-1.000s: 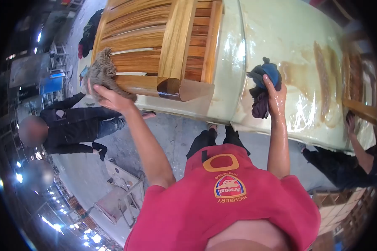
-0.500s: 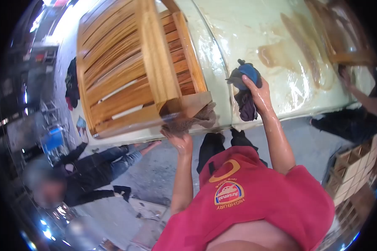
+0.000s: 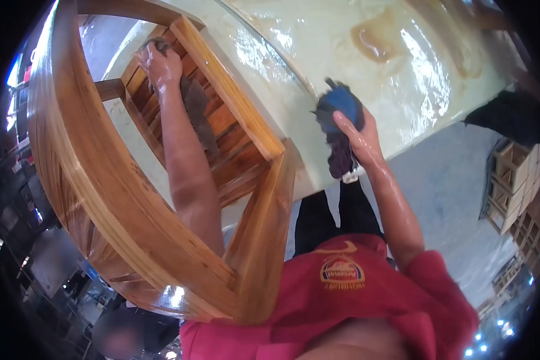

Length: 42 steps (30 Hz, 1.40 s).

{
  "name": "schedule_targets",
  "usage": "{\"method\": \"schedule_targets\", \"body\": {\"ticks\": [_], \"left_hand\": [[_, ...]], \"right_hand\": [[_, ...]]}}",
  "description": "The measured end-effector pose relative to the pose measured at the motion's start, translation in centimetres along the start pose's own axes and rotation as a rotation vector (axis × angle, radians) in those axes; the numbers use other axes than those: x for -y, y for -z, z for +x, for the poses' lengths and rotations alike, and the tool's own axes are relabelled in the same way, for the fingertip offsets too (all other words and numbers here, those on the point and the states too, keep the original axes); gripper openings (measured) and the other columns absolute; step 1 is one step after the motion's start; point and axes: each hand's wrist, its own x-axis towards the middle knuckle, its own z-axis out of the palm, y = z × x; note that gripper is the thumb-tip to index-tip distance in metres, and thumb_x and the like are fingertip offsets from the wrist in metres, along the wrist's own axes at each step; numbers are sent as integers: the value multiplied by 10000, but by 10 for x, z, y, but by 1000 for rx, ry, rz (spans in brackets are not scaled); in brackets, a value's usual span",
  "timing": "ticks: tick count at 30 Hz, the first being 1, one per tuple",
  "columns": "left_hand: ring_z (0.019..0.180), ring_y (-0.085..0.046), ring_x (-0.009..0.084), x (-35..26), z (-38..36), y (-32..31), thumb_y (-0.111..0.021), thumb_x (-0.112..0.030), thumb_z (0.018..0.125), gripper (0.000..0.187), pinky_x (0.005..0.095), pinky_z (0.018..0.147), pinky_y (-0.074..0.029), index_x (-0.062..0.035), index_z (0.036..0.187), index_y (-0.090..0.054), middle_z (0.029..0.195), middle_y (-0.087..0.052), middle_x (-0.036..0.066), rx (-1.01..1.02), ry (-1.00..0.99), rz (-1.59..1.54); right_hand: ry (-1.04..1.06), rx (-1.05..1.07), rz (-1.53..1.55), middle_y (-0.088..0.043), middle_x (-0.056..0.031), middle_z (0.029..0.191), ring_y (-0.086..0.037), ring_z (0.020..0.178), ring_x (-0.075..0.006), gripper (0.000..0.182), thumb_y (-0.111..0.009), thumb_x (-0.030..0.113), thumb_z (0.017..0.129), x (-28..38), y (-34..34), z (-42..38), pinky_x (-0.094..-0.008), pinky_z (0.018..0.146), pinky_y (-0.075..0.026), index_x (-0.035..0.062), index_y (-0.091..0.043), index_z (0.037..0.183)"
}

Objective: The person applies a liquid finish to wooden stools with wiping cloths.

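A glossy, wet-looking wooden chair (image 3: 102, 180) lies on its side on the pale, stained table (image 3: 354, 66), its frame curving close around my left arm. My left hand (image 3: 159, 63) reaches through the frame and presses a grey-brown rag (image 3: 195, 111) against the slatted seat at the upper left. My right hand (image 3: 357, 135) rests on the table's near edge, closed on a bundle of blue and dark purple cloth (image 3: 336, 114). My red shirt fills the bottom of the view.
Brown liquid stains (image 3: 378, 42) spread over the wet tabletop. A dark-clothed person (image 3: 510, 114) stands at the table's right end. Stacked wooden frames (image 3: 513, 192) sit on the grey floor at right. Another person (image 3: 126, 336) is at the lower left.
The chair frame has swung up close around my left arm. My left hand moved from the chair's near edge up onto the seat slats with the rag. My right hand stayed on the table edge.
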Motion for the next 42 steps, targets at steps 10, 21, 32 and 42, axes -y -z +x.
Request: {"method": "schedule_targets", "body": {"ticks": [10, 21, 32, 42], "left_hand": [[1301, -374, 511, -52, -268, 123, -500, -188, 914, 482, 541, 1125, -278, 73, 1319, -479, 1350, -455, 327, 277, 353, 198], [1273, -422, 463, 148, -28, 31, -443, -232, 905, 456, 527, 1111, -323, 22, 1260, -573, 1350, -482, 274, -9, 207, 222], [1294, -414, 482, -24, -254, 120, -496, -170, 889, 521, 524, 1104, -323, 62, 1353, -447, 1409, -422, 309, 36, 439, 148], [1295, -425, 477, -69, -293, 132, -495, -153, 849, 516, 503, 1114, -323, 60, 1319, -512, 1417, -434, 306, -48, 588, 62]], "right_hand": [[958, 610, -1001, -527, -151, 1322, -517, 1146, -370, 456, -717, 194, 751, 30, -174, 103, -438, 977, -433, 126, -651, 1197], [1267, 866, -740, -665, -183, 986, -623, 950, -384, 389, -706, 247, 672, 28, -350, 244, -451, 872, -500, 63, -690, 1015], [1464, 534, -1113, -594, -138, 1277, -587, 1074, -339, 390, -670, 259, 784, 16, -221, 151, -432, 913, -456, 142, -627, 1153], [1120, 89, -931, -653, -155, 1132, -593, 1082, -404, 240, -607, 144, 840, -9, -515, 249, -551, 906, -462, 76, -703, 1048]]}}
